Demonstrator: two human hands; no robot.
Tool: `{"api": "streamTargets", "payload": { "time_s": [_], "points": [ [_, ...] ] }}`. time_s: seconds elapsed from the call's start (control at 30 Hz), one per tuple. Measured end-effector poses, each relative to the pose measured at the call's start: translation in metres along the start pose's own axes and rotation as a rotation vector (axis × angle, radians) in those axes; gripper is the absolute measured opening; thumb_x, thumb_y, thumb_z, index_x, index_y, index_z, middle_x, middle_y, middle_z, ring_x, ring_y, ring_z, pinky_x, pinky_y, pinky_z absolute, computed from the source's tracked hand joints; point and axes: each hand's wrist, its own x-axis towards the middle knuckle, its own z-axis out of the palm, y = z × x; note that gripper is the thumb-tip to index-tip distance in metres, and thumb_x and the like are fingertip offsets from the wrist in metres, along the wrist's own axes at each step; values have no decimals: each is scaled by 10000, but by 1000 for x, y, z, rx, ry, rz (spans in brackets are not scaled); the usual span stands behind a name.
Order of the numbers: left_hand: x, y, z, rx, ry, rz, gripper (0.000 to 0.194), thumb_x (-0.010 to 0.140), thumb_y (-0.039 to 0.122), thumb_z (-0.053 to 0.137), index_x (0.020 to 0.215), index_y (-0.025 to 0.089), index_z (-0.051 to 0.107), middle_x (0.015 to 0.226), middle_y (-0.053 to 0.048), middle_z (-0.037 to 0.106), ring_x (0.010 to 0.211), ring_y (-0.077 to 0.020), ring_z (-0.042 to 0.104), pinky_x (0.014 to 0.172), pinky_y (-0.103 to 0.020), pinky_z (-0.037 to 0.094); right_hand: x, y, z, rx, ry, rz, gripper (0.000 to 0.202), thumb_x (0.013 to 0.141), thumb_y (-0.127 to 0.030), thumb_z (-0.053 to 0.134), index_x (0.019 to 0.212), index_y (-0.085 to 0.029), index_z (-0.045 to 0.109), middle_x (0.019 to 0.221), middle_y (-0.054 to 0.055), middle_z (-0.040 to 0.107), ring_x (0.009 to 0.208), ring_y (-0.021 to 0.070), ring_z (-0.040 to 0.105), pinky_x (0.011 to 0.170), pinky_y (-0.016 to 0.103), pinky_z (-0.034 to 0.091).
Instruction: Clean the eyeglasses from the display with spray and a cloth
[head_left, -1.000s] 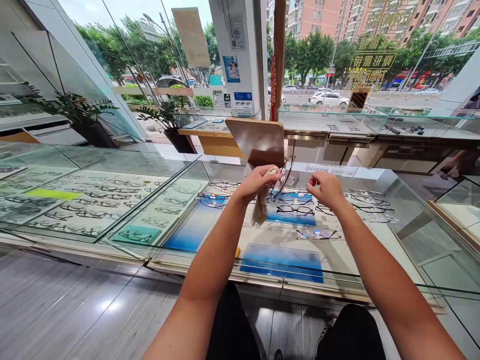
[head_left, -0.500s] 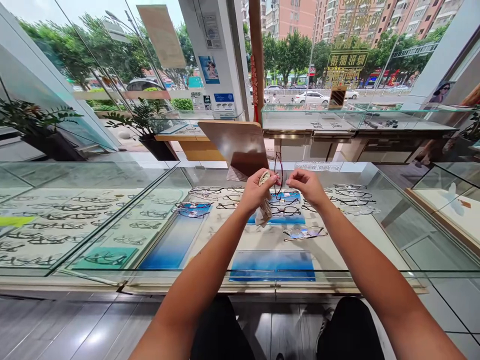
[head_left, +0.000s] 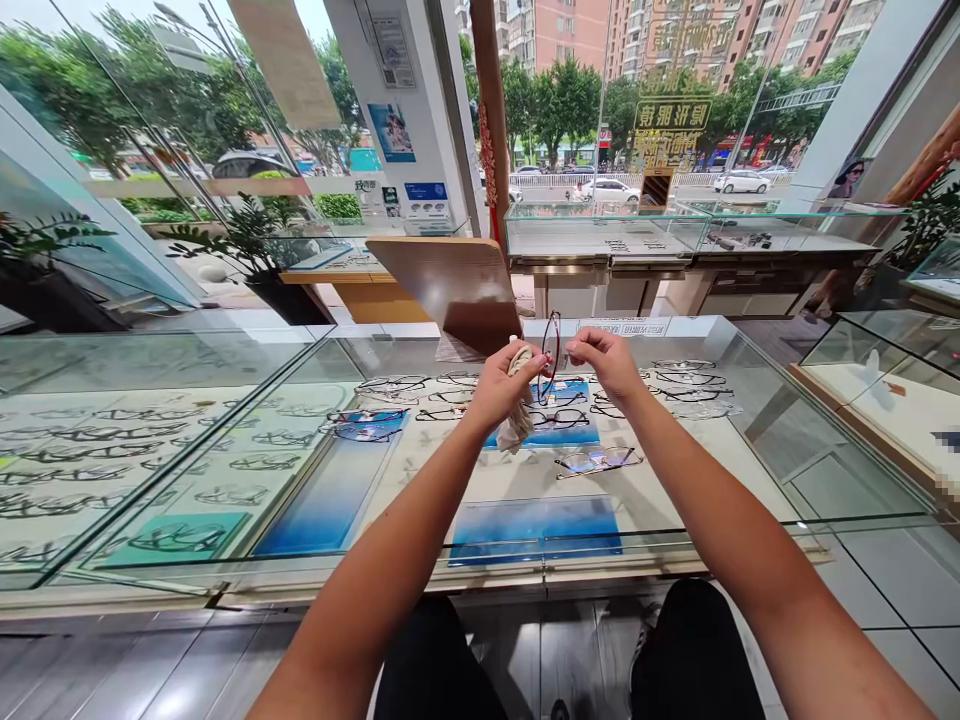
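Observation:
My left hand [head_left: 501,385] is closed around a crumpled pale cloth [head_left: 516,425], which hangs below the fingers. Its fingertips also grip a pair of dark red eyeglasses [head_left: 557,352], turned edge-on and upright above the counter. Just right of the glasses, my right hand [head_left: 611,362] is pinched, thumb against index finger. Whatever lies between those fingertips is too small to make out. Under both hands, several eyeglasses lie in rows on the glass display counter [head_left: 480,480]. One separate pair of eyeglasses [head_left: 598,461] sits nearer to me.
Blue panels [head_left: 536,528] show in the counter. A brown board [head_left: 457,285] leans upright at its back edge. More glass cases stand left and right, with another display case [head_left: 600,240] by the window. Potted plants [head_left: 259,255] stand at the back left.
The view has shifted a little to the right. The eyeglasses have tilted slightly in my left hand, while my right hand stays pinched close beside them.

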Motion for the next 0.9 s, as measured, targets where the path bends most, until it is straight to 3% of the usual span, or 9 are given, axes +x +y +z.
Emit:
{"api": "streamTargets", "payload": {
  "time_s": [0.23, 0.47, 0.73, 0.9],
  "points": [
    [-2, 1, 0, 10, -60, -9, 351, 912, 524, 796, 938, 183, 715, 875, -35, 763, 821, -200, 730, 838, -325, 552, 2, 0, -3, 93, 11, 6, 160, 706, -336, 850, 759, -217, 755, 712, -18, 641, 681, 140, 505, 705, 320, 407],
    [-3, 7, 4, 48, -46, -7, 386, 872, 557, 808, 907, 186, 711, 860, -29, 754, 787, -199, 732, 783, -313, 541, 2, 1, -4, 138, -25, 0, 107, 690, -254, 804, 722, -226, 706, 708, -31, 622, 671, 134, 490, 696, 310, 396],
    [-4, 5, 4, 82, -63, -5, 343, 907, 529, 785, 930, 192, 721, 821, -27, 759, 800, -195, 703, 781, -305, 517, 4, 6, -7, 94, -24, 7, 155, 736, -300, 768, 672, -235, 643, 658, -31, 593, 681, 152, 515, 715, 322, 398],
    [-5, 3, 3, 77, -75, -6, 318, 922, 511, 781, 932, 200, 715, 848, -20, 764, 815, -190, 701, 807, -306, 522, 4, 7, -8, 101, -33, 8, 153, 747, -333, 802, 723, -227, 695, 689, -27, 610, 679, 146, 508, 708, 318, 396]
  ]
}}
